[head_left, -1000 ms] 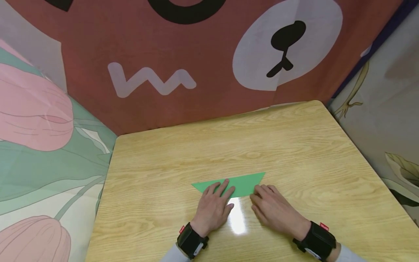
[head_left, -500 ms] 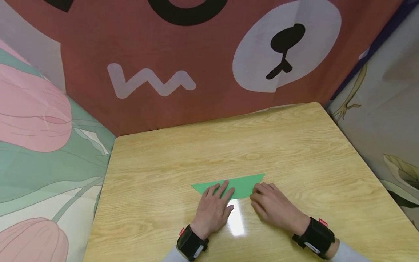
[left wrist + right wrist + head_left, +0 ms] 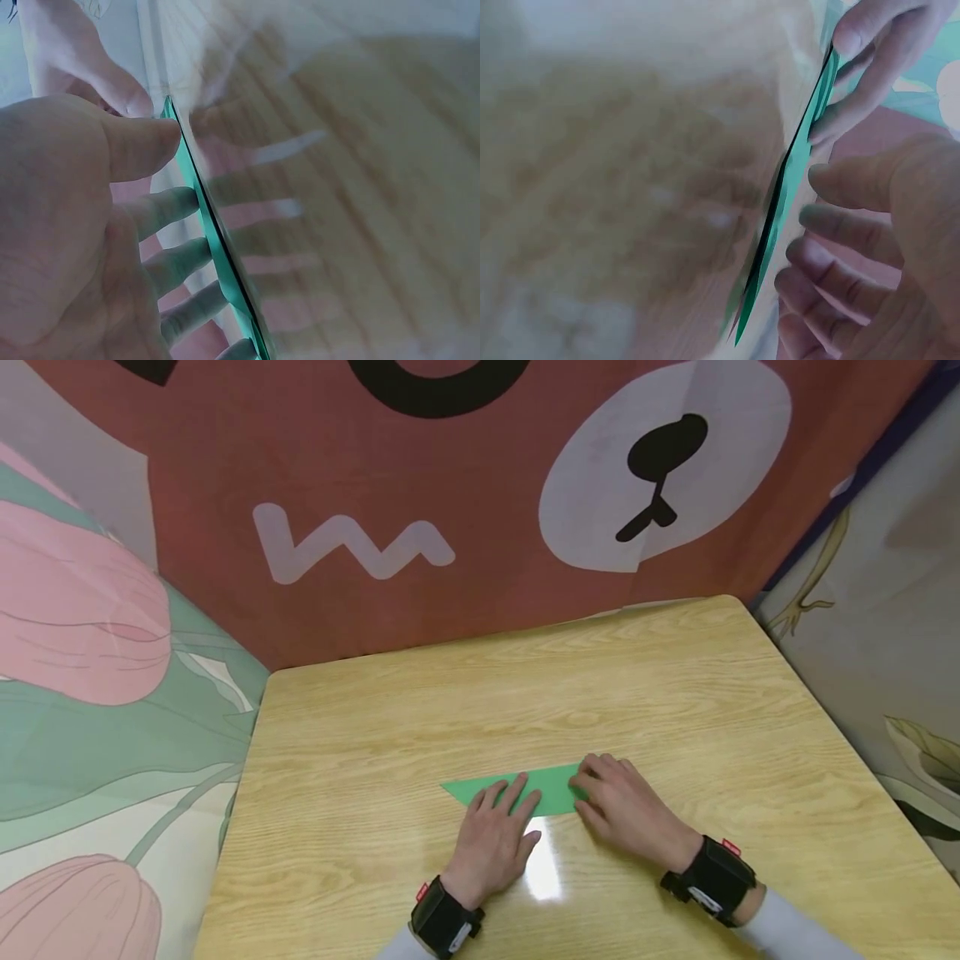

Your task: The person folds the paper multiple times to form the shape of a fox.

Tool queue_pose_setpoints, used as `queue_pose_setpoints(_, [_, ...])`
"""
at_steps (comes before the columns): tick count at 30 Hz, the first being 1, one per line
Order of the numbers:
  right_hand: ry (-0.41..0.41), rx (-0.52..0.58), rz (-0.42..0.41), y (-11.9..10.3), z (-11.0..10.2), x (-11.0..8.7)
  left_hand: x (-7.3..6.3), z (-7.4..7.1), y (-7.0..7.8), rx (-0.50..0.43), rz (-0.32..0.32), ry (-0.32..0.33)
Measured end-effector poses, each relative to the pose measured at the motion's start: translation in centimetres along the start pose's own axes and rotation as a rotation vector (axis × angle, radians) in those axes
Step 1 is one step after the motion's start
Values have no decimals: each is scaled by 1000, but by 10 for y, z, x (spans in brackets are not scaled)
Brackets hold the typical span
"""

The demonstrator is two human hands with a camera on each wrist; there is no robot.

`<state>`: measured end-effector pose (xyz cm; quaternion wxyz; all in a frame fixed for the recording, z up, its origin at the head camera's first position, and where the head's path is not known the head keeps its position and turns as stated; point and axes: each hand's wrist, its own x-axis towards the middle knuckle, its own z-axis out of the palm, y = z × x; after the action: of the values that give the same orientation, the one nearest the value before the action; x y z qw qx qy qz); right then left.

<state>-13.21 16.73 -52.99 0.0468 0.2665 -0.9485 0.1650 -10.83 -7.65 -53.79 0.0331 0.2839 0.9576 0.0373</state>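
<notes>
A folded sheet of green paper (image 3: 557,787) lies on the wooden table, long and narrow with a pointed left end. My left hand (image 3: 491,843) rests on its left half, fingers spread and fairly straight. The left wrist view shows those fingertips along the paper (image 3: 214,232), with the thumb near its edge. My right hand (image 3: 636,814) is over the paper's right end, which it hides from the head view. In the right wrist view, this hand's slightly bent fingers (image 3: 847,225) are spaced apart beside the paper (image 3: 798,154), whose layers part a little at the near tip.
The wooden table (image 3: 390,718) reaches back to a reddish-brown cloth (image 3: 360,618) printed with a cartoon bear. A flower-patterned covering (image 3: 202,735) borders the left side, and a pale printed one (image 3: 885,635) the right. Light glares off the tabletop between the hands.
My right hand has moved from the paper's lower right corner up and away from me, onto its right end. My left hand stays on the paper in much the same place.
</notes>
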Motion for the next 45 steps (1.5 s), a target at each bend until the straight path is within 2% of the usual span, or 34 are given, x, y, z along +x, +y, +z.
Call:
queue_pose_setpoints(5, [4, -14, 30, 5, -1, 11, 0, 0, 0, 12, -11, -21])
queue_pose_setpoints(14, [-45, -29, 46, 7, 0, 23, -1, 0, 0, -3, -21, -28])
queue_pose_setpoints(27, [-47, -49, 35, 12, 6, 28, 0, -1, -2, -35, -27, -63])
queue_pose_setpoints(37, [-32, -57, 27, 12, 5, 29, 0, -3, -3, -16, -13, -17])
queue_pose_setpoints(45, [-33, -68, 35, 13, 2, 30, -1, -3, -1, -20, -24, -44])
